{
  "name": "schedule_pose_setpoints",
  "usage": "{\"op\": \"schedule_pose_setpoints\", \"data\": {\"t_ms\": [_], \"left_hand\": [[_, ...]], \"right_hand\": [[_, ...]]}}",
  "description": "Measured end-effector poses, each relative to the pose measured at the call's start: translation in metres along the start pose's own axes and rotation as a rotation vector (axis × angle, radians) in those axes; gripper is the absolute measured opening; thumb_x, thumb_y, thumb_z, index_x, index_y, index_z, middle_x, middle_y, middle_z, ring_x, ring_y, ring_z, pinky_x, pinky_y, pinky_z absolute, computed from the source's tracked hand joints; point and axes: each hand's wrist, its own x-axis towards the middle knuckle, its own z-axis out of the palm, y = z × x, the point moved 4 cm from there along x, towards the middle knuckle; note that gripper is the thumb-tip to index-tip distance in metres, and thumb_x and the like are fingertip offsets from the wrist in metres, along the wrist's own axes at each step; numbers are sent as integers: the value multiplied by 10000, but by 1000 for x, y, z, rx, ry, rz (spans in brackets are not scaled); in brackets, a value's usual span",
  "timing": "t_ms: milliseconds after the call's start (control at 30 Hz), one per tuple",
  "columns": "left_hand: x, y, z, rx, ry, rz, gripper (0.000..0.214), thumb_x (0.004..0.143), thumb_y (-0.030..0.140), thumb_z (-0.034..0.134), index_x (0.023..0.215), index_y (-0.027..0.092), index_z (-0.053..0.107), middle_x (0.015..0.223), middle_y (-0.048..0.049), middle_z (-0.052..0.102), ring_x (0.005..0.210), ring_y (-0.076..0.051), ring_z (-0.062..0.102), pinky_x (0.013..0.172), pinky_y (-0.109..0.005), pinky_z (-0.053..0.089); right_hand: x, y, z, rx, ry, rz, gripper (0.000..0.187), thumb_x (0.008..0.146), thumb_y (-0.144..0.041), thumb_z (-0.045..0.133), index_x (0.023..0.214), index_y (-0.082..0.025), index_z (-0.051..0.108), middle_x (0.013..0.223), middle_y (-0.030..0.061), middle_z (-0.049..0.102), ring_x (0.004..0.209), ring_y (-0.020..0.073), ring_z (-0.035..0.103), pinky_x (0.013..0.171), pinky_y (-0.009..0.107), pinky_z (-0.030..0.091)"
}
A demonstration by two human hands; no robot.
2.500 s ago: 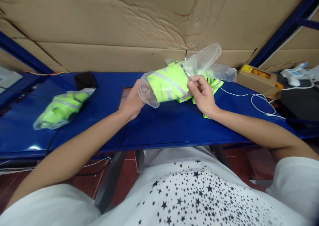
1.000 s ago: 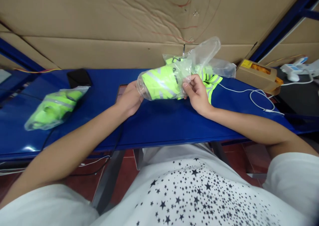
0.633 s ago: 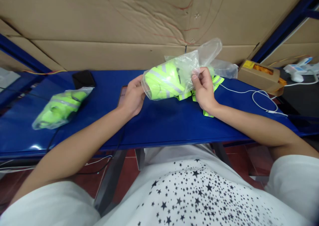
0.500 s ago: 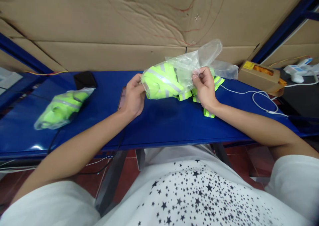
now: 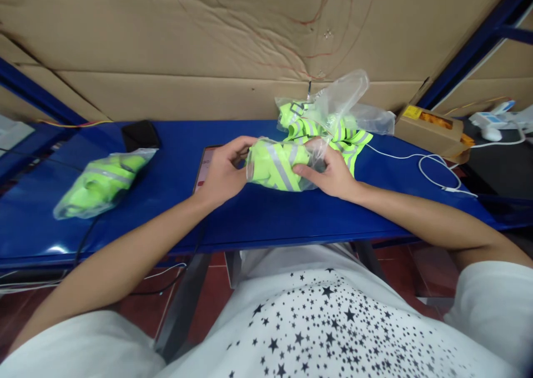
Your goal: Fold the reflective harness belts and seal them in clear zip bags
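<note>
Between my two hands is a clear plastic bag with a folded neon-yellow reflective vest point(image 5: 277, 164) inside, silver stripes showing through. My left hand point(image 5: 230, 170) grips the bag's left end, its fingers partly behind it. My right hand point(image 5: 331, 172) holds the right end, thumb pressed on the front. Just behind lies a loose heap of neon-yellow striped material point(image 5: 347, 142) with clear plastic bags point(image 5: 343, 97) over it. Off to the left, another bagged neon-yellow vest point(image 5: 104, 184) rests on the blue table point(image 5: 250, 222).
A phone point(image 5: 204, 167) lies partly hidden behind my left hand. Further left is a dark flat object point(image 5: 140, 135). To the right are a white cable point(image 5: 435, 170) and an open cardboard box point(image 5: 433, 134) with orange contents. Brown cardboard point(image 5: 187, 95) lines the back.
The bagged vest has come down and nearer to me, turned more level. My right hand moved from the bag's upper plastic to its right end. More of the heap behind shows.
</note>
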Motion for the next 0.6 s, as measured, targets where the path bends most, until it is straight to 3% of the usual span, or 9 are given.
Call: {"op": "schedule_pose_setpoints", "data": {"t_ms": [100,200,333,433,600], "left_hand": [[4,-8,-3,-104,83,-80,412,711,436,955,887,205,663,888,-25,721,880,-202,686,722,-292,528],[11,-16,-12,-303,270,-166,392,743,389,935,844,205,604,804,16,659,728,-148,623,622,-260,472],[17,-23,-26,-550,484,-273,309,845,279,837,784,196,546,757,36,619,649,-106,573,622,-242,489],[18,-26,-26,-608,529,-317,293,871,291,803,764,194,548,783,15,647,700,-120,616,685,-250,543],[16,-32,-24,-603,534,-319,368,759,392,867,800,205,554,862,7,689,801,-160,663,765,-295,584]], "right_hand": [[5,3,-5,-7,108,36,519,845,-738,732,954,-239,641,793,2,652,721,185,612,695,369,540],[13,12,-11,100,221,118,541,844,-788,693,878,-256,597,881,31,680,841,221,681,779,409,590],[18,27,-12,305,236,248,558,813,-794,718,846,-267,539,920,37,717,789,222,707,715,427,621],[23,34,-19,378,274,297,547,760,-738,801,907,-277,547,926,22,716,769,217,700,684,418,612],[40,65,-48,418,394,377,501,764,-556,813,1066,-313,496,930,-6,696,774,213,646,600,379,527]]}}
